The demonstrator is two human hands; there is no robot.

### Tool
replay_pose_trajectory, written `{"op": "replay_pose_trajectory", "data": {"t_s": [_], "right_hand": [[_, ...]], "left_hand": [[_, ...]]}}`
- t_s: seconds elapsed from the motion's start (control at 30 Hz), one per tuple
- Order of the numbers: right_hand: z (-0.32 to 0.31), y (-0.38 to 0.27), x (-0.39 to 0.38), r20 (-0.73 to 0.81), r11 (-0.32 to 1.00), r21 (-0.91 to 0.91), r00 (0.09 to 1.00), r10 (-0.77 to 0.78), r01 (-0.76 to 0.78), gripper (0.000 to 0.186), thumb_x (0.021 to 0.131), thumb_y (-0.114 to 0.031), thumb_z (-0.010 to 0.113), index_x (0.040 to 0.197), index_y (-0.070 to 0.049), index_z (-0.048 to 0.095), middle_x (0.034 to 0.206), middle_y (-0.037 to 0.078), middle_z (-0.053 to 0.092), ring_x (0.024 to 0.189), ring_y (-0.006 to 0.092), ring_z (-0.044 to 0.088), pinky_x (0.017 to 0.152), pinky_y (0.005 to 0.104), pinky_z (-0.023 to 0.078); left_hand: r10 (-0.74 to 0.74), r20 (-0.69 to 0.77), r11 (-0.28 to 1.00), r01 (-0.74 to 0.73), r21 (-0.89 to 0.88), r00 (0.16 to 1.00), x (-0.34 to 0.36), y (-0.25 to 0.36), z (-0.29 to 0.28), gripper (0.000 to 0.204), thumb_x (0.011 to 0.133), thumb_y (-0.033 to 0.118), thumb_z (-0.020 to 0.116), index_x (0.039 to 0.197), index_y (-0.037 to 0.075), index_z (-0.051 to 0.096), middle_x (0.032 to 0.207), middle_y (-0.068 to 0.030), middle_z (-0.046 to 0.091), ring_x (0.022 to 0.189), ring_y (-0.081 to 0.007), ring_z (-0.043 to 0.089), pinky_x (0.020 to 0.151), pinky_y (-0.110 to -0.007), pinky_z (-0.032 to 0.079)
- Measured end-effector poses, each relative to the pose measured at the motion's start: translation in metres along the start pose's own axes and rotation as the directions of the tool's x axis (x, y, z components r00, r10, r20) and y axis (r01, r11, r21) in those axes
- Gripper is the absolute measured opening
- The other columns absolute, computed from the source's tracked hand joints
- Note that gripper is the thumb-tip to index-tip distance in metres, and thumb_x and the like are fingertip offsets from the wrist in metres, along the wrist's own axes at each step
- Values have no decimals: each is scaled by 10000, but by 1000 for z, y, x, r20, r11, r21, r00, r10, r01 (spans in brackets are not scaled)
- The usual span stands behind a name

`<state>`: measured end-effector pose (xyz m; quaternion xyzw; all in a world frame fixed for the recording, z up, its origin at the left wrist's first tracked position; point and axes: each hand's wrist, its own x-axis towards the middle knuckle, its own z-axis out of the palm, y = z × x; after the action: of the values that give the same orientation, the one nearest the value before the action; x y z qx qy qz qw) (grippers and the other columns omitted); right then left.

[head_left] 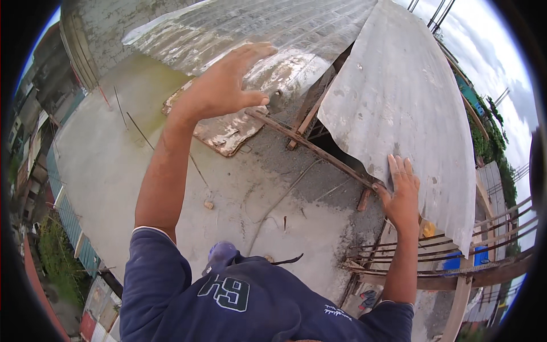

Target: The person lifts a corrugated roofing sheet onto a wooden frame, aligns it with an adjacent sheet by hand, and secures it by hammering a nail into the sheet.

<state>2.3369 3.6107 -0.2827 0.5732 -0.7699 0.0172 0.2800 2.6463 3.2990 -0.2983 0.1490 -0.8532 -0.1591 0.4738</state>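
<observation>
My left hand [231,85] is raised with fingers apart and nothing in it, in front of a weathered corrugated sheet [250,31] and above a worn, flaky board [228,134]. My right hand [401,191] lies with spread fingers on a pale corrugated sheet [399,97] at the right, its thumb at the sheet's lower left edge beside a long wooden batten [319,151]. Shorter timbers [299,128] cross the batten over a dark opening [342,149] between the sheets.
A concrete slab [102,171] has thin upright rods [139,128], a loose cord [270,211] and gritty patches. Curved rusty steel bars [433,251] and a timber [464,302] border a drop at lower right. Rooftops [85,239] lie below on the left.
</observation>
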Motion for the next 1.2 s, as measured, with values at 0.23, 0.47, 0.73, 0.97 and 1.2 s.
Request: {"op": "replay_pose_trajectory", "data": {"t_s": [0.23, 0.47, 0.73, 0.97, 1.2], "right_hand": [[9, -39, 25, -33, 979, -94, 983, 179, -182, 712, 793, -32, 695, 1465, -121, 474, 1457, 164, 511, 1384, 346, 432, 1112, 434, 314], [23, -55, 51, -168, 961, -165, 966, 196, -224, 541, 858, -16, 598, 1383, -147, 578, 1447, 135, 533, 1357, 295, 481, 1076, 450, 337], [17, -92, 76, -269, 992, -53, 958, 97, -115, 593, 728, 162, 545, 1267, -62, 648, 1308, 179, 631, 1218, 353, 594, 1022, 428, 449], [20, -74, 80, -296, 993, 30, 948, 117, -114, 655, 716, 107, 602, 1322, -140, 629, 1376, 84, 604, 1264, 278, 565, 1008, 388, 403], [-1, -59, 86, -270, 993, 27, 956, 119, -116, 647, 730, 124, 587, 1331, -112, 615, 1383, 100, 596, 1292, 307, 542, 1042, 400, 403]], "left_hand": [[227, 115, 929, -250, 273, 967, -13, -86, 51, 692, 761, 109, 750, 1410, 175, 519, 1475, -83, 489, 1402, -332, 409, 1134, -482, 374], [425, 72, 888, -431, 163, 903, 13, -103, 53, 485, 755, 0, 664, 1234, 66, 634, 1356, -83, 588, 1345, -294, 479, 1052, -481, 440], [438, 12, 893, -437, 108, 899, 12, -108, 62, 463, 758, 39, 709, 1214, 33, 630, 1360, -98, 579, 1328, -299, 494, 1036, -505, 446], [198, -183, 918, -248, -309, 963, 28, -26, 108, 763, 651, -68, 715, 1357, -1, 433, 1374, -197, 464, 1236, -402, 514, 971, -464, 489], [49, -234, 892, -148, -427, 971, 46, 20, 125, 989, 669, -122, 650, 1529, -12, 175, 1514, -284, 212, 1358, -514, 329, 1032, -475, 454]]}}
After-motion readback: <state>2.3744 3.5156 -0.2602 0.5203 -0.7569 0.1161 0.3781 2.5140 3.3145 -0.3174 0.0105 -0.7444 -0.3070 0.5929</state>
